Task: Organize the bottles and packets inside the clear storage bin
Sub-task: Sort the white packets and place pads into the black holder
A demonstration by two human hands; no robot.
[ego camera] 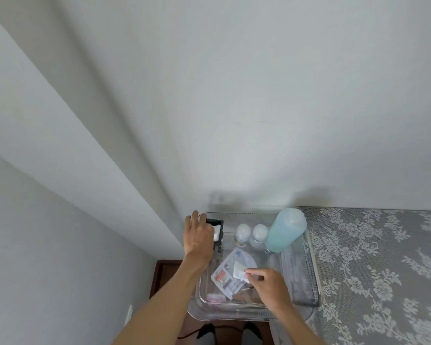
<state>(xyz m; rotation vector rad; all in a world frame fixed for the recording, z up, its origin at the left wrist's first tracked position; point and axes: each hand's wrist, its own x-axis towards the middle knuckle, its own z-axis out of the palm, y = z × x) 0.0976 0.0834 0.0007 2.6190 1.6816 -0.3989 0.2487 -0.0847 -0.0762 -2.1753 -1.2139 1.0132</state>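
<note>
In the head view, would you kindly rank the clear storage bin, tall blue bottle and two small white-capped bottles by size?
1. Clear storage bin
2. Tall blue bottle
3. Two small white-capped bottles, which look alike.

Two bare forearms without sleeves, left hand (pixel 199 235) and right hand (pixel 271 285) without rings or watch, grey trouser legs and dark footwear, perhaps slippers, at the bottom edge
</note>
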